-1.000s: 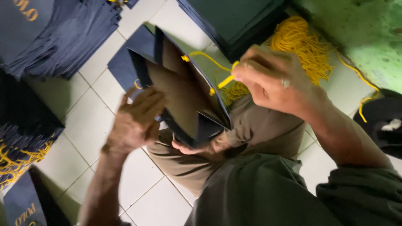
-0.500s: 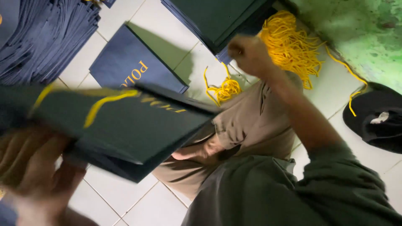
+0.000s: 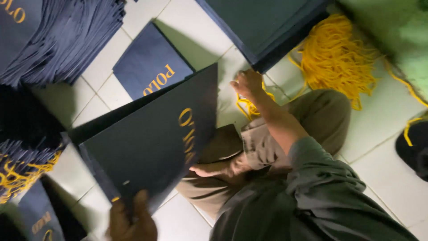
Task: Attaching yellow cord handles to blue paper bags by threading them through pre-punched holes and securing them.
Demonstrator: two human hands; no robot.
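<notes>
Head view shows your left hand (image 3: 131, 221) at the bottom edge, its grip clamped on the lower corner of a flat dark navy paper bag with gold lettering (image 3: 156, 143), which tilts above the white tiled floor (image 3: 187, 31) and your crossed legs. Your right hand (image 3: 247, 85) reaches out to a loose bundle of yellow cord handles (image 3: 247, 107) on the floor, fingers curled onto the strands; whether they actually pinch one, you cannot tell. Another navy bag (image 3: 149, 62) lies flat nearby, beside stacked bags (image 3: 58, 35).
</notes>
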